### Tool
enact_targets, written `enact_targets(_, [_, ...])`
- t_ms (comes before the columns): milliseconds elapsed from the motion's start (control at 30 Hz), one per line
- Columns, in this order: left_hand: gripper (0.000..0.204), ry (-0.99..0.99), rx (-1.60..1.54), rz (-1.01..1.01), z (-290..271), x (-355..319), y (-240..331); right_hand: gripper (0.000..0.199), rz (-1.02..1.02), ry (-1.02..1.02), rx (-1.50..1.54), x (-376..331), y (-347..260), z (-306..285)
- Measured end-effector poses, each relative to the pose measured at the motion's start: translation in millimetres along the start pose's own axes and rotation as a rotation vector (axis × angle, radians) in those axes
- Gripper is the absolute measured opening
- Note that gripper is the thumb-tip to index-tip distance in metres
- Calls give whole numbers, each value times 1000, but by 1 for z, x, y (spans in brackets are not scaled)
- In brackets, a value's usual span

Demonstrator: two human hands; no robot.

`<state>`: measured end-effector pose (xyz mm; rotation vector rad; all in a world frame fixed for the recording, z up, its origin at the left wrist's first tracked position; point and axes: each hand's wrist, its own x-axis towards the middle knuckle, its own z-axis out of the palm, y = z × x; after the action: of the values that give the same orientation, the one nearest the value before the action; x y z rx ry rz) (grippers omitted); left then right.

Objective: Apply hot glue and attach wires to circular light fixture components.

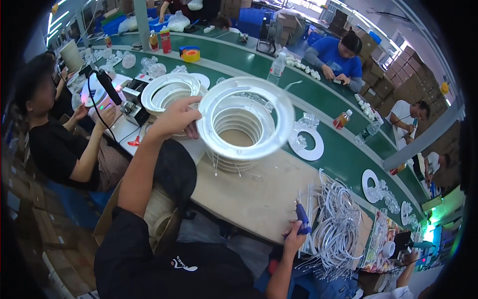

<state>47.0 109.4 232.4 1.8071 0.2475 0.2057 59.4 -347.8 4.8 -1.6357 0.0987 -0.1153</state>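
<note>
My left hand [181, 117] grips the left edge of a white ring-shaped frame [284, 122], held tilted over the workbench [234, 199]. Beneath and behind that frame rises a stack of similar white rings [229, 163], with thin wires ending in small tips hanging at its base. At the bench's front right, my right hand [295, 236] is closed round a blue glue gun [302, 218] whose tip points up and away. Just right of it lies a thick tangle of white cables [338, 224].
Another white ring stack [169, 92] stands at the left, beside a black-and-silver device [133, 102]. A green conveyor [333, 164] runs behind, carrying flat white rings [306, 144], clear plastic pieces and a water bottle [276, 69]. A co-worker in black [64, 134] sits close on my left.
</note>
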Motion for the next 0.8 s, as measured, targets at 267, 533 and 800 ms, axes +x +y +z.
enact_targets(267, [50,51,-10,-177,17,39,-47,37,-1,15,26,0,1,-7])
enact_targets(533, [65,124,-107,-72,9,13,-65,39,35,7,-92,3,-3,5])
enact_targets(800, [39,-464,-300,-189,-68,-168,-121,50,67,27,-244,8,9,-8])
